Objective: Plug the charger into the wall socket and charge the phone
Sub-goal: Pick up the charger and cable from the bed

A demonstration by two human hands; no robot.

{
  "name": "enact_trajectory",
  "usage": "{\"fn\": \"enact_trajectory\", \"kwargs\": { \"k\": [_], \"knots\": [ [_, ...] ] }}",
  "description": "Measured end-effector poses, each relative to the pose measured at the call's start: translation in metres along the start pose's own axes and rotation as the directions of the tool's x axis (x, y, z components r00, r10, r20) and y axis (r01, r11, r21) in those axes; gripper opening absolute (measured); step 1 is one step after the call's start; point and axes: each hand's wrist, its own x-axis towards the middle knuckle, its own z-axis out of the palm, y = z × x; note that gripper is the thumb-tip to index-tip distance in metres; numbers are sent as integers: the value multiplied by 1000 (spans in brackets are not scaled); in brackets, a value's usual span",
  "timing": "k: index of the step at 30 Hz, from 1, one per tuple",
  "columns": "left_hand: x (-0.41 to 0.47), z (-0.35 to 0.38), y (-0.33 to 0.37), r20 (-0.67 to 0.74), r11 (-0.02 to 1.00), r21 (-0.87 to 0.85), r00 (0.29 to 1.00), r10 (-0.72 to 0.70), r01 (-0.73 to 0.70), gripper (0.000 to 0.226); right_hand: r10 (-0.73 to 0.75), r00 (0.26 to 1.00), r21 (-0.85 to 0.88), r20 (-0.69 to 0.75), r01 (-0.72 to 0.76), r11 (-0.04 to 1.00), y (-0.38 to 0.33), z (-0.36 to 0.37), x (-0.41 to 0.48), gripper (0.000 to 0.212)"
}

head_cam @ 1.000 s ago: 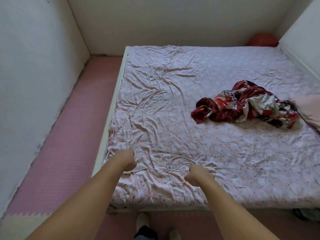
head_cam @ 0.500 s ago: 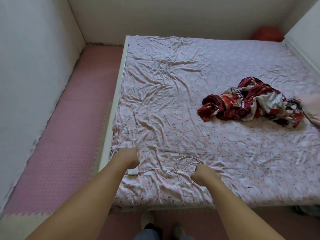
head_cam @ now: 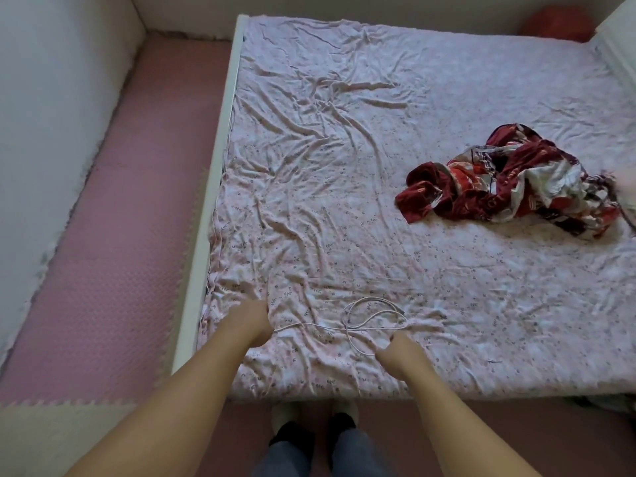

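A thin white charger cable (head_cam: pixel 309 324) lies in a loose loop on the pink flowered bed sheet (head_cam: pixel 344 166), near the front edge. My left hand (head_cam: pixel 247 325) is closed over the cable's left end, and the charger block is hidden inside the fist. My right hand (head_cam: pixel 395 352) is curled around the cable at the right side of the loop. No phone and no wall socket are in view.
A crumpled red and white cloth (head_cam: pixel 509 180) lies on the right of the bed. The white bed frame (head_cam: pixel 213 187) borders a strip of pink foam floor mat (head_cam: pixel 130 218) along the left wall (head_cam: pixel 51 98). A red object (head_cam: pixel 557 24) sits in the far right corner.
The white charger block that showed under my left hand half a second ago is now covered by the fist. Both hands stay on the cable ends, and the view has tilted down.
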Motion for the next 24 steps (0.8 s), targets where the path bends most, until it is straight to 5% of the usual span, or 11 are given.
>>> {"fn": "enact_trajectory", "kwargs": {
  "k": [4,9,15,18,24],
  "knots": [
    [52,61,-9,-20,980,-168,993,-115,110,49,115,993,337,26,-117,934,15,31,65,78],
    [123,145,-23,6,908,-330,962,-272,259,55,334,916,663,221,-393,638,38,82,148,89],
    [188,202,-32,-34,705,-612,879,-476,358,65,381,863,806,332,-469,361,57,128,230,89],
    [214,217,-38,0,526,-762,812,-584,378,68,350,859,844,373,-471,257,50,136,257,68],
    [250,226,-39,30,339,-886,768,-640,317,75,495,823,919,279,-379,111,32,142,300,71]
  ]
}}
